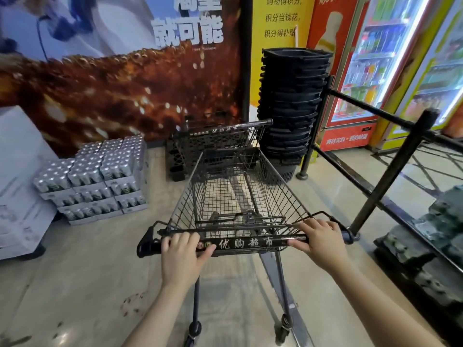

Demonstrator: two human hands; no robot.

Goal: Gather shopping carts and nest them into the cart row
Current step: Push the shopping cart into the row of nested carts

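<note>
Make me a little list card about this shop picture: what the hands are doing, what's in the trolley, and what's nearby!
left hand: gripping the handle bar
right hand: gripping the same bar
pushed cart: wire basket, looks empty
cart ahead: parked by the wall poster, front cart's nose almost at it
stack of black baskets: right of the cart ahead
cases of cans: stacked on the floor, left
black railing: right side
drink fridges: behind the railing

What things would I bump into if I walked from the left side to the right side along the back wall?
White boxes → stacked packs of cans → parked cart → tall stack of black baskets → black metal railing → drink fridges.
</note>
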